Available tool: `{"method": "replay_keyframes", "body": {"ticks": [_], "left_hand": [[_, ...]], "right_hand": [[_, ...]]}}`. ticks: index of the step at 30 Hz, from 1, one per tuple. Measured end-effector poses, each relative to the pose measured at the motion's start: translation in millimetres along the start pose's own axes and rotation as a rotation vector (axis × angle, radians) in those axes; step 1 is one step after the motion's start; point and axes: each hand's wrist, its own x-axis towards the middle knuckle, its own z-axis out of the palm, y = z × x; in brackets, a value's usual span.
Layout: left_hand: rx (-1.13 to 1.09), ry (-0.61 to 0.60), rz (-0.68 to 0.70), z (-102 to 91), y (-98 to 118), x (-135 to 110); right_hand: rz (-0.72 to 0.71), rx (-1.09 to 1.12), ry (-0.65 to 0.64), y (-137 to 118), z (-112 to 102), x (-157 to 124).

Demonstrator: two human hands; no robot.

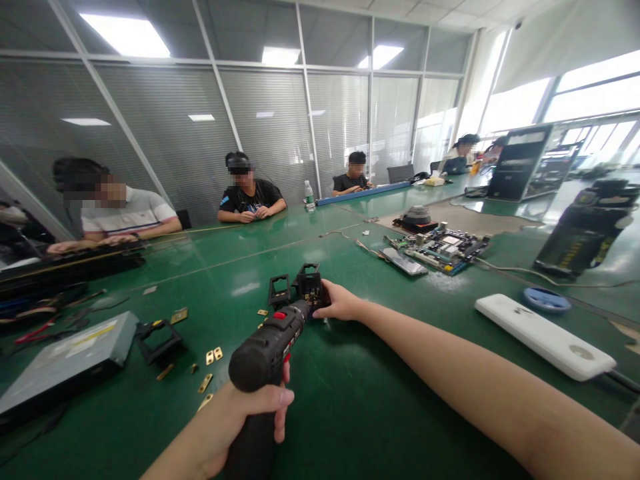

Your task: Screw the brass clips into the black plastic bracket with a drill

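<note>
So, the table (390, 413) is smooth, glossy green, with a boxy dark computer tower (517, 163) at the far right and a flat metal disc drive (70, 363) on the left. My left hand (253, 408) is wrapped round the grip of a chunky black drill (270, 340). Its nose points at a small open black box (310, 285) ahead of me, gold-coloured bits inside; my right hand (341, 302) has it by the side. Can't tell if the tip touches. Flat brass tabs (205, 383) lie loose nearby.
</note>
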Motion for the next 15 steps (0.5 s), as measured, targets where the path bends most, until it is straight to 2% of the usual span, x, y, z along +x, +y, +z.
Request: {"method": "replay_keyframes", "body": {"ticks": [15], "left_hand": [[0.012, -0.005, 0.017, 0.9, 1.4, -0.5]], "right_hand": [[0.01, -0.015, 0.006, -0.1, -0.8, -0.3]]}}
